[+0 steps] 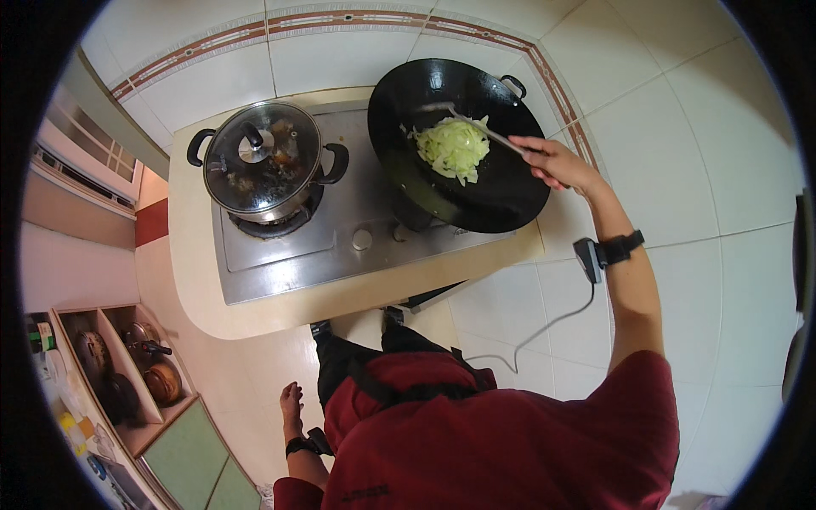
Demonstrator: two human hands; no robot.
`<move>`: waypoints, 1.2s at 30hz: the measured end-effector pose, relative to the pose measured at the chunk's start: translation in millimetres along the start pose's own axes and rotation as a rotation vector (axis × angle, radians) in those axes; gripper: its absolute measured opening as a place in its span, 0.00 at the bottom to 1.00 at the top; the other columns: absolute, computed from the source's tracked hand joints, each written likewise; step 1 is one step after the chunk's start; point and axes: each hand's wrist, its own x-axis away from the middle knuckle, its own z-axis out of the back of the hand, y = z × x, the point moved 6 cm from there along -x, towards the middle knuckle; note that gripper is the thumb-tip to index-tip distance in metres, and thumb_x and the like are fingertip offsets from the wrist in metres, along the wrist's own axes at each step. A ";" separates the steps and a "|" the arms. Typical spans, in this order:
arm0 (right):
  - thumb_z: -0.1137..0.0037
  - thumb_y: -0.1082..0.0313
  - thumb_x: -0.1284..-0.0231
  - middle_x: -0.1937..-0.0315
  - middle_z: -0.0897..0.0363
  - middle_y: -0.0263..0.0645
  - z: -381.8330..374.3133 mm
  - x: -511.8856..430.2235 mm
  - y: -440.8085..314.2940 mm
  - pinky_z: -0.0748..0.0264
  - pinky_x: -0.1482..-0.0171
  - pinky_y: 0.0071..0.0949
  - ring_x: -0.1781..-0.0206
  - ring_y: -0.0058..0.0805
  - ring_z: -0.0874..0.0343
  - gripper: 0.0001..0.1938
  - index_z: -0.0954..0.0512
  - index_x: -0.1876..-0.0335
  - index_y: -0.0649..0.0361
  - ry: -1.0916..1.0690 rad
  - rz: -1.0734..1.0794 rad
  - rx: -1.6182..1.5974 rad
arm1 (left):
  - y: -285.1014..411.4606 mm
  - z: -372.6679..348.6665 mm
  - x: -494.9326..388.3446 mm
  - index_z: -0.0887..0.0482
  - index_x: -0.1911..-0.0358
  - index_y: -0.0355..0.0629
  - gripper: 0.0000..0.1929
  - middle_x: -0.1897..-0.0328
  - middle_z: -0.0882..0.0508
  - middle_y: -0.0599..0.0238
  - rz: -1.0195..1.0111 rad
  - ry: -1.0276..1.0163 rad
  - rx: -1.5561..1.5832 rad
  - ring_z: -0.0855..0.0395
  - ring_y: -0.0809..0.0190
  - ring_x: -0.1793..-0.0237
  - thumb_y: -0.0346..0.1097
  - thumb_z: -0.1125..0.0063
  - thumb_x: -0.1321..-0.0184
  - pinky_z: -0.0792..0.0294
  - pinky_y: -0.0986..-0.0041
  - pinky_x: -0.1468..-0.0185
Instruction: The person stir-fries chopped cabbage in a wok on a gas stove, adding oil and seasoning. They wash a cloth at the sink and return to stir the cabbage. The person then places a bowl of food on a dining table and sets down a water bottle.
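Note:
My right hand (pixel 553 162) is closed around the handle of a metal spatula (pixel 491 132), which reaches into a large black wok (pixel 503 197) on the right burner. The spatula's blade lies just behind a heap of chopped pale green cabbage (pixel 452 150) in the wok. At my side, low beside my body, hangs my left hand (pixel 291 403), with nothing seen in it and its fingers partly curled. A steel pot with a glass lid (pixel 223 159) sits on the left burner, and dark food shows through the lid.
The stainless steel gas stove (pixel 287 268) is set in a pale countertop (pixel 197 299) with a rounded left corner. Tiled walls stand behind and to the right. Shelves (pixel 131 376) holding pots are at the lower left. A cable runs from my right wrist strap (pixel 618 248).

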 end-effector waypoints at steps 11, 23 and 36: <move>0.48 0.64 0.31 0.78 0.26 0.32 17.2 67.0 -2.3 0.29 0.67 0.27 0.73 0.25 0.26 0.16 0.21 0.40 0.44 0.291 0.199 0.506 | 7.0 5.2 -8.2 0.20 0.43 0.52 0.20 0.51 0.14 0.69 0.026 -0.030 -0.041 0.18 0.66 0.53 0.52 0.46 0.33 0.32 0.69 0.60; 0.43 0.67 0.38 0.63 0.17 0.40 -27.4 87.0 -69.9 0.25 0.54 0.36 0.58 0.40 0.20 0.16 0.20 0.44 0.52 0.112 0.292 1.033 | 65.1 -4.2 -22.5 0.23 0.38 0.51 0.24 0.44 0.17 0.63 -0.072 -0.096 -0.080 0.21 0.61 0.43 0.54 0.48 0.33 0.32 0.63 0.50; 0.48 0.66 0.34 0.55 0.15 0.44 17.7 121.8 -53.0 0.24 0.46 0.35 0.51 0.43 0.17 0.14 0.18 0.45 0.50 0.030 0.085 0.873 | -18.1 34.6 -1.0 0.21 0.42 0.51 0.22 0.49 0.16 0.68 0.203 0.000 -0.106 0.21 0.63 0.52 0.54 0.46 0.35 0.33 0.62 0.54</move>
